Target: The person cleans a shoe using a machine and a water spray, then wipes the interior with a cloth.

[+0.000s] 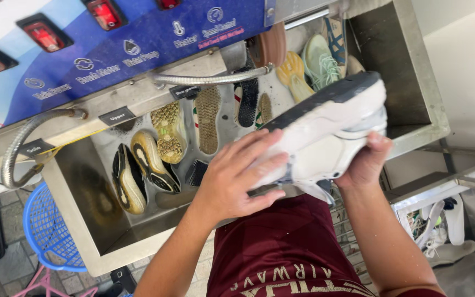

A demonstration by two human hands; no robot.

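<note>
Two bare hands hold one white sneaker (325, 132) above the near rim of a stainless-steel wash trough (419, 118), just over the person's maroon shirt (281, 247). The left hand (237, 176) lies flat across the shoe's side, fingers spread and pressed against the upper, apparently to steady it. The right hand (366, 162) cups the heel end from below, thumb hooked over the edge, so the dark sole (325, 96) tilts up and away; held like this, the side of the shoe faces the person.

Beyond the hands, the trough holds foamy water with many shoes soaking sole-up: a black-and-yellow pair (138, 176) at the left, a gold-studded pair (169, 132), then tan and dark soles (210, 118), and pale green trainers (320, 63) at the far end. Flexible metal hoses (215, 78) arch over the water from a blue control panel (138, 44) with red switches (45, 36). A blue plastic basket (48, 228) stands on the floor at the left, and more white shoes (441, 231) lie in a bin at the right.
</note>
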